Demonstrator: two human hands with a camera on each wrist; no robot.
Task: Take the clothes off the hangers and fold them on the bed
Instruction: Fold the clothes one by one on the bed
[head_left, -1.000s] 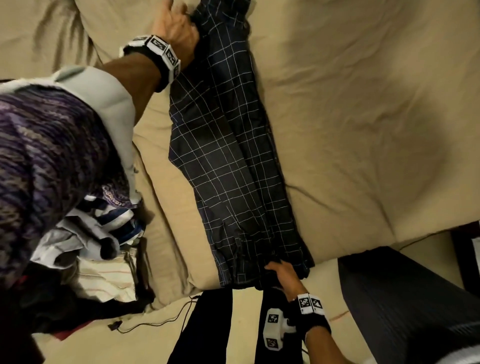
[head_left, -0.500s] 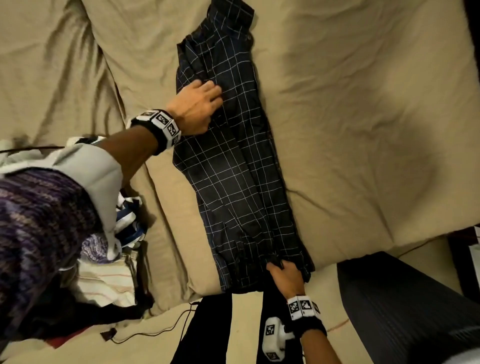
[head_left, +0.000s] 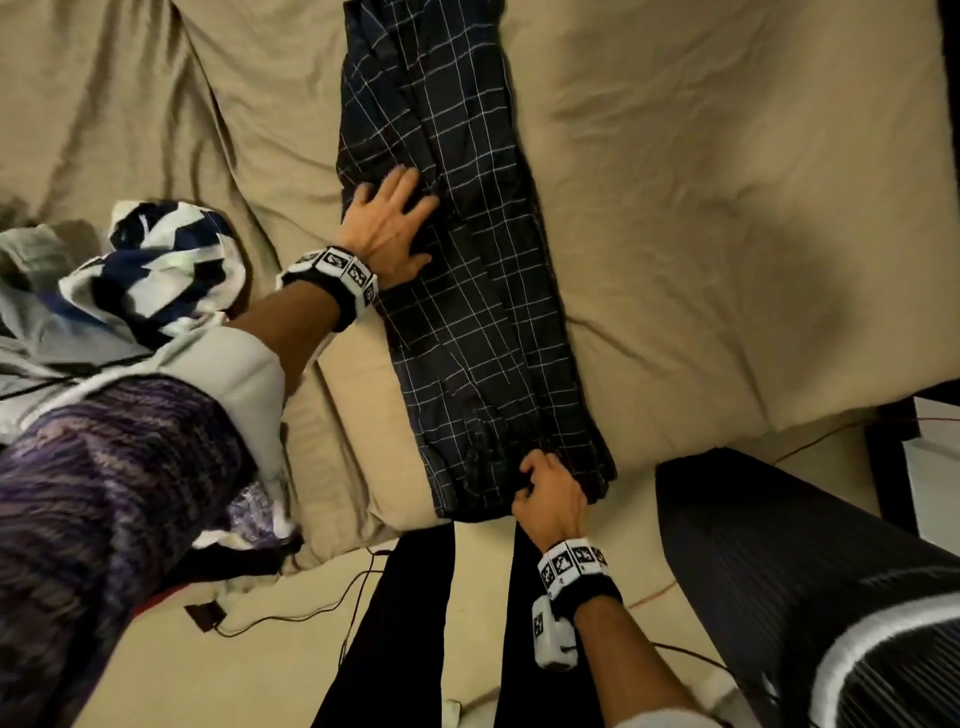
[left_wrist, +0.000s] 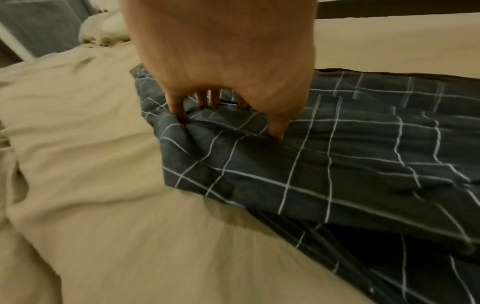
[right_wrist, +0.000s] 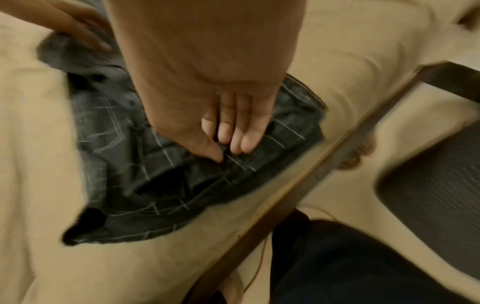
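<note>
Lying lengthwise on the beige bed sheet (head_left: 727, 234), the dark navy cotton shirt w/ thin white grid lines (head_left: 467, 312) is folded into a long narrow strip running from 12 o'clock down to approx 6 o'clock in the head view, its near end at the bed's edge. Left hand (head_left: 387, 226) rests on the strip's left border at around 10 o'clock, fingers spread and mostly straight; in the left wrist view the fingertips (left_wrist: 276, 131) press down into the cloth, bunching a small ridge, nothing gripped. Right hand (head_left: 550, 491) is at 6 o'clock, fingers and thumb curled and pinching the shirt's bottom hem; the right wrist view shows thumb meeting fingertips (right_wrist: 235, 142) over a fold of fabric. The 2 hands sit well apart, 1 near the strip's middle, 1 at its near end. At 9 o'clock a crumpled navy-and-white striped garment (head_left: 166, 270) lies on the sheet beside other pale clothes. A dark ribbed chair seat (head_left: 779, 571) stands at 4 o'clock, off the bed.
</note>
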